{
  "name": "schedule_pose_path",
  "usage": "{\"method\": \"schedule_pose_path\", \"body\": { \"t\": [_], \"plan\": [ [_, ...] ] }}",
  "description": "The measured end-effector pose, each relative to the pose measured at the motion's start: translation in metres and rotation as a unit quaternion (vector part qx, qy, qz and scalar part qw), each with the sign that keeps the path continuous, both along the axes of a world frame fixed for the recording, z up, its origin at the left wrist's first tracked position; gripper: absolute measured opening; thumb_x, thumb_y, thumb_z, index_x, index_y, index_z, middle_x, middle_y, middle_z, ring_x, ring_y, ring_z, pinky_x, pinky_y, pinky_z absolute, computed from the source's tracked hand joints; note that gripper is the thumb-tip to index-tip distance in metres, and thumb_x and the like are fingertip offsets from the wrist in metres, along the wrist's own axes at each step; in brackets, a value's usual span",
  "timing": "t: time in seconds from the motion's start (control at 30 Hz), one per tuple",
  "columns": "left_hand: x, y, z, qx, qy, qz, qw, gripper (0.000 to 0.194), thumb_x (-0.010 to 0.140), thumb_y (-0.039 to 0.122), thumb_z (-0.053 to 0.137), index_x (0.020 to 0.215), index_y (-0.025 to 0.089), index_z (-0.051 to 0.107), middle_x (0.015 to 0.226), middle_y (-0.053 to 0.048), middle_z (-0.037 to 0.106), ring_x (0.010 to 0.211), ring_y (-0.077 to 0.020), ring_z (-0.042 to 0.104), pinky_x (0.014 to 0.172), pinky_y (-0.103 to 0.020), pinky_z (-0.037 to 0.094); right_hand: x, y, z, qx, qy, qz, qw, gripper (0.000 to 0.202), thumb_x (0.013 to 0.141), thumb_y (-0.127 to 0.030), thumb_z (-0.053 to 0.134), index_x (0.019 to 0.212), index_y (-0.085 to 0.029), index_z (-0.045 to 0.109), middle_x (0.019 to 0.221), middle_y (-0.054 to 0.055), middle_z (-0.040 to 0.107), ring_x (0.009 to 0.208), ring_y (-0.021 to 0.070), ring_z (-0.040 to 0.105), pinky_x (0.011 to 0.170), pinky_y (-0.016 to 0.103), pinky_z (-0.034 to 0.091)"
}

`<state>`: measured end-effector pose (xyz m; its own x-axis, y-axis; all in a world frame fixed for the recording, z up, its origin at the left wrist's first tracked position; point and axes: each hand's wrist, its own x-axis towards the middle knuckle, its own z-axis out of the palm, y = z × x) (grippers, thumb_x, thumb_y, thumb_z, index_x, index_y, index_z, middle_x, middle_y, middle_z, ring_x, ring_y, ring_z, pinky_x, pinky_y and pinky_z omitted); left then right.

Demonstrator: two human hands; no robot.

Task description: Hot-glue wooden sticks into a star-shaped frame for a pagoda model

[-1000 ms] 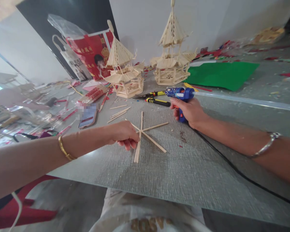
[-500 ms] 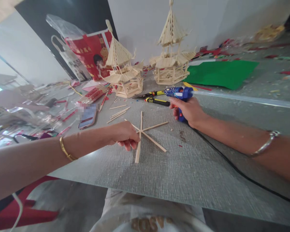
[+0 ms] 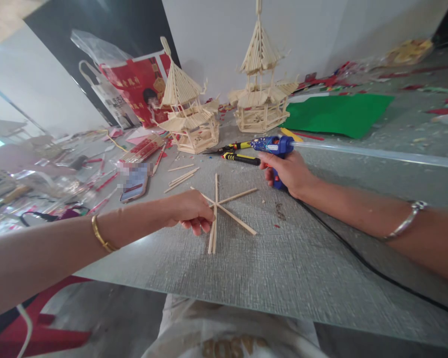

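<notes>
Thin wooden sticks lie crossed in a star on the grey table. My left hand is closed at the star's near-left side, pinching a wooden stick that lies beside the arm pointing towards me. Its far end is hidden by my fingers. My right hand grips a blue hot glue gun by its handle, off to the right of the star. A long clear glue stick sticks out of the gun's back. Pliers with yellow and black handles lie just beyond the gun's nozzle.
Two stick-built pagodas stand at the back. Several loose sticks and a phone lie to the left. Green sheet is at the back right. A black cord runs across the right side.
The stick in my left hand now shows a narrow gap from the star's near arm, where the two looked merged before. My right hand with the glue gun stays almost in place.
</notes>
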<state>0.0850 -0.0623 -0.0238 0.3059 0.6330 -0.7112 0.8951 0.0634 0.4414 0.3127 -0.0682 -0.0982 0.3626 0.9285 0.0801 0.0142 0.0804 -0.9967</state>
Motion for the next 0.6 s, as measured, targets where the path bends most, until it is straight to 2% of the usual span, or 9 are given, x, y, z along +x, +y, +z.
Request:
{"method": "schedule_pose_path", "body": {
  "t": [0.5,0.6],
  "plan": [
    [0.0014,0.0006,0.0038,-0.002,0.005,-0.010,1.000,0.010,0.063,0.023,0.058,0.058,0.014,0.059,0.056,0.000,0.063,0.042,-0.0080,0.053,0.038,-0.020,0.026,-0.0010,-0.0024,0.0027,-0.004,0.007,0.003,1.000,0.022,0.074,-0.038,0.063,0.066,-0.018,0.057,0.059,0.000,0.057,0.040,0.0082,0.049,0.031,0.022,0.040],
    [-0.0051,0.0043,0.0095,0.037,-0.002,-0.036,0.999,0.012,0.065,0.025,0.054,0.058,0.016,0.054,0.057,0.001,0.061,0.045,-0.0087,0.054,0.040,-0.020,0.030,-0.0007,-0.0021,0.0019,-0.001,0.005,0.003,1.000,0.024,0.073,-0.039,0.064,0.065,-0.018,0.057,0.058,0.000,0.057,0.040,0.0082,0.048,0.031,0.022,0.039]
  ]
}}
